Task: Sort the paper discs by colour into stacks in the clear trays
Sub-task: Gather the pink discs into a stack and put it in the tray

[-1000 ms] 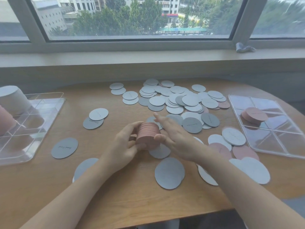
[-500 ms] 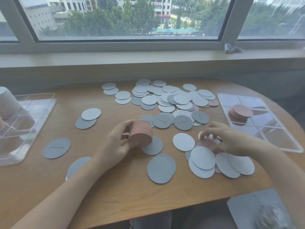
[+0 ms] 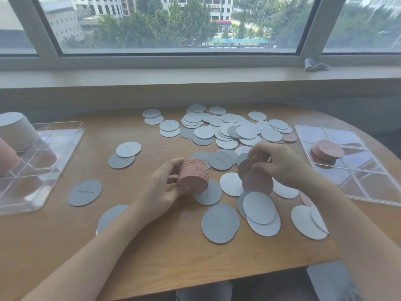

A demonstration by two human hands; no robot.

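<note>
My left hand [image 3: 161, 187] grips a thick stack of pink discs [image 3: 193, 175], held on edge just above the table centre. To its right, my right hand [image 3: 280, 164] pinches two pink discs [image 3: 256, 180] lifted off the table. Grey and white discs [image 3: 225, 131] lie scattered over the middle and far part of the wooden table [image 3: 152, 246]. A clear tray [image 3: 366, 190] on the right holds a short pink stack [image 3: 327, 149]. Another clear tray [image 3: 28, 187] on the left holds a tall white stack [image 3: 16, 130] and a pink stack [image 3: 6, 158], cut by the frame edge.
More loose grey and white discs [image 3: 220, 222] lie near the front edge and by my right forearm. The table's curved edge runs behind the right tray. A window sill with a crumpled scrap [image 3: 314, 64] lies beyond the table.
My right hand left the pink stack, reached right to the loose discs, and has lifted pink discs back toward the stack. My left hand keeps holding the stack in place.
</note>
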